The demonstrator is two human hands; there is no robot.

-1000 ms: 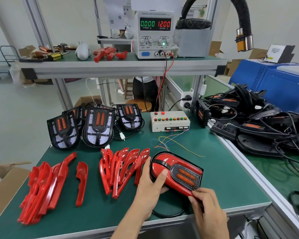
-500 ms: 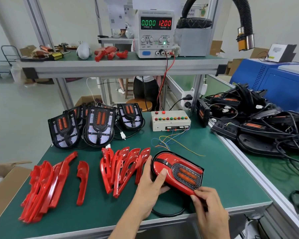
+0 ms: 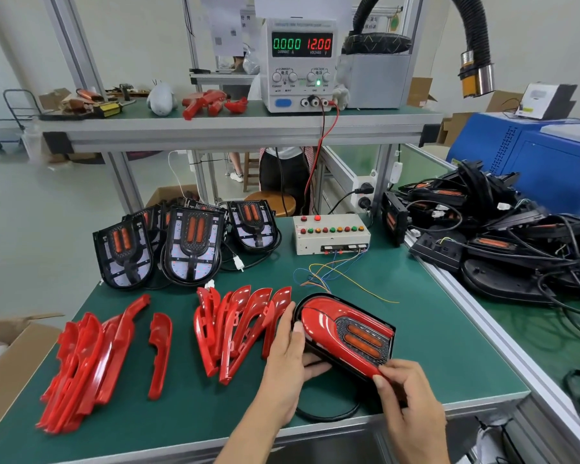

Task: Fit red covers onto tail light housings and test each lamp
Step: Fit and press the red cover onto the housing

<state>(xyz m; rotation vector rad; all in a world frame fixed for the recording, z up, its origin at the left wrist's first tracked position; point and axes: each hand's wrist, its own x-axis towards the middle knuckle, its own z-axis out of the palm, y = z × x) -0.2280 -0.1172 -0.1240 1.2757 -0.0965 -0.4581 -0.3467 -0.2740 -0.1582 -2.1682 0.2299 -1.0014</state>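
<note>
Green matte bench (image 3: pixel 432 346), aluminium-framed. Glossy red tail light (image 3: pixel 345 333) at 6 o'clock: left hand (image 3: pixel 287 360) grips its rounded end, right hand (image 3: pixel 406 393) pinches its near corner. Ribbed black hose (image 3: pixel 472 31), 1 o'clock.

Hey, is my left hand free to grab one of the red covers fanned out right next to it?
Probably not yet. The left hand is holding the lamp by its rounded end while the right hand pinches its near corner. The fanned red covers lie just beside it with nothing between, so letting go would free the way.
</note>
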